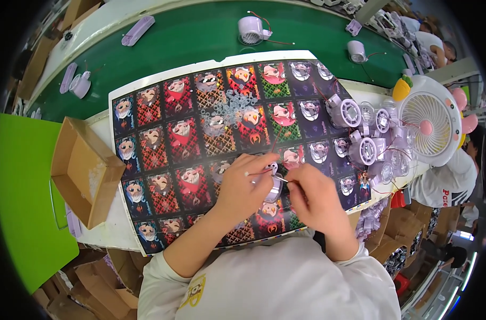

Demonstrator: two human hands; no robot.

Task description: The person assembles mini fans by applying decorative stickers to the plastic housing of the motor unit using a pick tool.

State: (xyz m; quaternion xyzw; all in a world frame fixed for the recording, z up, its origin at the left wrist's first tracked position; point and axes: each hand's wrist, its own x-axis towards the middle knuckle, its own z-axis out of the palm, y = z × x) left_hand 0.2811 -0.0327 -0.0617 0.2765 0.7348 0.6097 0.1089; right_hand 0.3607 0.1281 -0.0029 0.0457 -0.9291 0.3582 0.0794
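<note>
My left hand [245, 184] is closed round a small lilac plastic housing [273, 189] with red and dark wires, held above a printed card sheet. A small pale connector [247, 174] on a wire end shows by the left fingers. My right hand [316, 196] is pinched on a thin, shiny piece [280, 178] that touches or nearly touches the housing; its exact kind is hidden by the fingers. Beyond the hands, a heap of small clear rings [229, 109] lies on the sheet. More lilac housings [363, 149] with wires crowd together on the right.
A printed sheet [181, 136] covers the worktable. An open cardboard box [80, 165] stands at the left, beside a bright green panel [24, 186]. A green conveyor belt [195, 37] carries scattered lilac parts. A white desk fan [429, 120] stands at the right; people work farther off.
</note>
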